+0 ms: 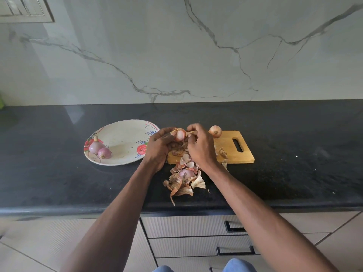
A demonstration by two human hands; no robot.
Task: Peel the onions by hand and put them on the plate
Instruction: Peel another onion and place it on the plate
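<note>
My left hand (159,146) grips a partly peeled pinkish onion (180,134) above the left end of the wooden cutting board (231,150). My right hand (199,144) pinches a strip of brown skin (191,133) at the onion's right side. Two peeled purple onions (99,149) lie on the left part of the floral white plate (125,140). One unpeeled golden onion (215,131) stands on the board's far edge. A heap of loose skins (184,178) lies on the black counter in front of the board.
The black counter (294,154) runs left to right against a marbled wall. The plate touches the board's left side under my left hand. Drawers with dark handles (235,228) sit below the counter's front edge. A green object (1,101) shows at the far left.
</note>
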